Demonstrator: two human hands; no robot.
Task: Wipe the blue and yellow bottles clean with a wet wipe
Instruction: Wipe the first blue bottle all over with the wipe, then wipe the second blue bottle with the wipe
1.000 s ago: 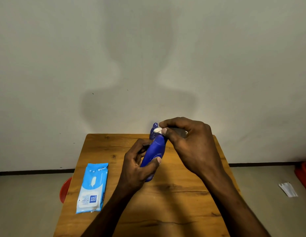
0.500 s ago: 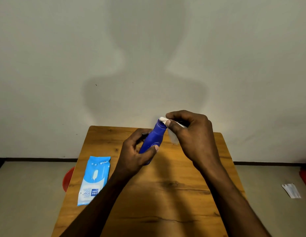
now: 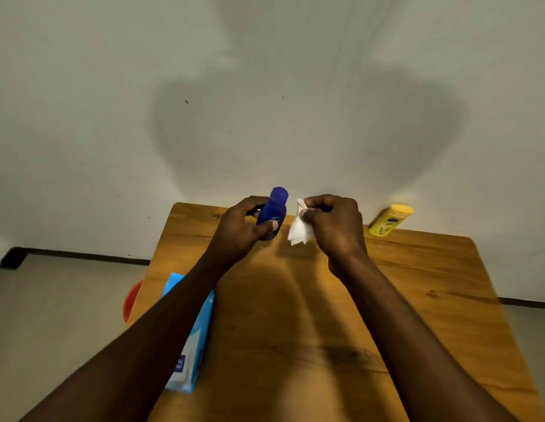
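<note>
My left hand (image 3: 237,231) grips the blue bottle (image 3: 273,210) around its lower half and holds it nearly upright above the far part of the wooden table (image 3: 417,300). Just to its right, my right hand (image 3: 335,226) pinches a crumpled white wet wipe (image 3: 300,231). The wipe hangs a little apart from the bottle and does not touch it. The yellow bottle (image 3: 389,220) stands tilted at the table's far right edge, close to the wall.
A light blue pack of wet wipes (image 3: 190,354) lies on the table's left side, partly under my left forearm. A red round object (image 3: 131,301) shows beside the table's left edge, lower down. A pale wall rises right behind the table.
My right hand has pulled the wipe off the blue bottle's cap and moved right. The bottle now stands more upright. The view has shifted, bringing the yellow bottle into sight.
</note>
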